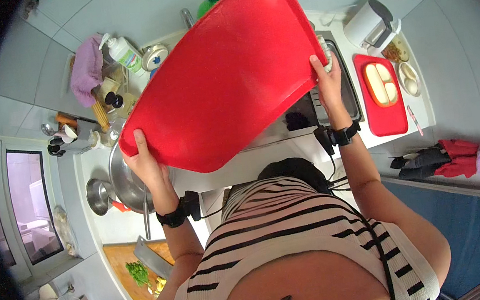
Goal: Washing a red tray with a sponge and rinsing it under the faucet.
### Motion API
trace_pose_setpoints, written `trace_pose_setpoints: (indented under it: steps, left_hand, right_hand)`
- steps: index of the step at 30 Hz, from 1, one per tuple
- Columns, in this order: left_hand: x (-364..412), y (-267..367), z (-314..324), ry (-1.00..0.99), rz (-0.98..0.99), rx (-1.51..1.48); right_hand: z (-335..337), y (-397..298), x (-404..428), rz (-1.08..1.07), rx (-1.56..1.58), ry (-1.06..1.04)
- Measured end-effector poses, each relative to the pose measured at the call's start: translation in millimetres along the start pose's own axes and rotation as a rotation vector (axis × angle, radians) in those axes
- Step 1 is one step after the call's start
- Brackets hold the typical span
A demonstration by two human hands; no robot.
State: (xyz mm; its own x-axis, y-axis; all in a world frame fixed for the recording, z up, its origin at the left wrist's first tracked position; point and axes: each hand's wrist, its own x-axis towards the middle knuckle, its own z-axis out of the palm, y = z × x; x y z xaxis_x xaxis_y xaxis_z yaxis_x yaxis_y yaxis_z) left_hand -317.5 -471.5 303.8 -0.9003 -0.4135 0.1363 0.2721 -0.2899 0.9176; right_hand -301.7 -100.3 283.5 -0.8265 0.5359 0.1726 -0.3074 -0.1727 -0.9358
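Note:
Both of my hands hold a large red tray (231, 75), raised and slanted above the sink and counter. My left hand (147, 160) grips its lower left corner, thumb on the near face and fingers behind. At the lower right edge, my right hand (329, 80) pinches the rim. A pale striped cloth (325, 51) shows at the tray's edge by the right fingers; whether they hold it is hard to tell. Behind the tray, the metal sink (351, 93) is partly covered, with a dark item (297, 120) beside it. A steel pan (120, 174) sits beneath my left hand.
A smaller red tray (388, 128) bears a divided dish (375, 85), near a white kettle (368, 24). On the left stand a steel pot (99, 197) and a pump bottle (124, 52). A cleaver (152, 255) and green herbs (137, 273) lie on a wooden cutting board (117, 257).

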Motion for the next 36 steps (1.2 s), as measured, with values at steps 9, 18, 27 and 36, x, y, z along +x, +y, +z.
trace_pose_setpoints:
  steps: [9, 18, 27, 36]
  left_hand:
    - [2, -3, 4, -0.012, -0.042, -0.019]
    - [6, -11, -6, -0.054, -0.353, -0.233]
    - [-16, -22, 40, -0.113, -0.368, -0.393]
    - [-17, -13, 65, -0.150, -0.262, -0.396]
  right_hand:
    - [-6, 0, 5, -0.002, -0.012, -0.040]
    - [-9, 2, 17, 0.045, 0.005, -0.023]
    - [-27, 12, 46, -0.434, -0.696, 0.398]
    - [133, 7, -28, -0.922, -1.197, -0.642]
